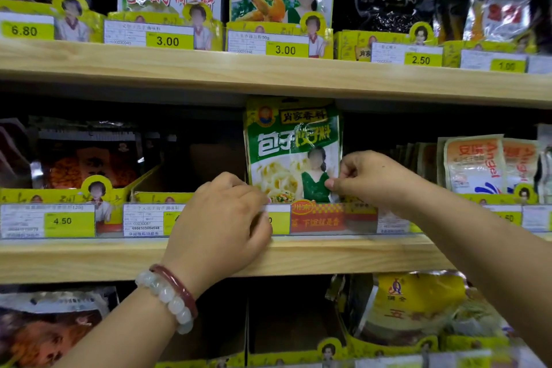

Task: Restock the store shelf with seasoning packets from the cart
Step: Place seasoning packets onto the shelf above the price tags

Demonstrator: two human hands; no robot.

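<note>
A green and white seasoning packet [291, 149] stands upright in a yellow display box on the middle wooden shelf [328, 254]. My right hand [370, 178] pinches the packet's lower right edge between thumb and fingers. My left hand [222, 218], with bead bracelets on the wrist, rests curled at the packet's lower left corner, over the box front and price label; whether its fingers grip the packet is hidden. The cart is out of view.
An empty yellow display box [179, 176] sits left of the packet. Dark red packets [86, 158] fill the box further left, orange-white packets [478, 164] stand to the right. More packets line the upper shelf [268, 69] and the shelf below.
</note>
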